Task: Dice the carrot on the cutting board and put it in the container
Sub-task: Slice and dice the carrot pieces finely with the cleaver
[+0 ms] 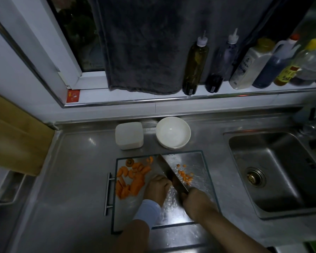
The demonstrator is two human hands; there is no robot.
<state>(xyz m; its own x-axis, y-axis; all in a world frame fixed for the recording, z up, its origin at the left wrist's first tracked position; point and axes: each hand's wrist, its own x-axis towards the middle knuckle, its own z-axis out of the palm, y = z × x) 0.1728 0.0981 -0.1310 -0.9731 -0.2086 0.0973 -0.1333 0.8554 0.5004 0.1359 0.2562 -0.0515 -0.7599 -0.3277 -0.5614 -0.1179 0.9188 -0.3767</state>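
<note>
Cutting board [195, 161]: on counter [71, 170], left of sink [272, 161].
Carrot chunks [131, 181]: on cutting board, left of knife [170, 170]; diced bits [185, 176] right.
Container [129, 136]: behind cutting board, left of bowl [172, 133].

Orange carrot chunks [130, 181] lie left on the glass cutting board [196, 161], small dice [185, 177] right; white square container [129, 136] just behind.

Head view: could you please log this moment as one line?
phase: dicing | right hand: grips knife | left hand: holds carrot | dice: on board
</note>
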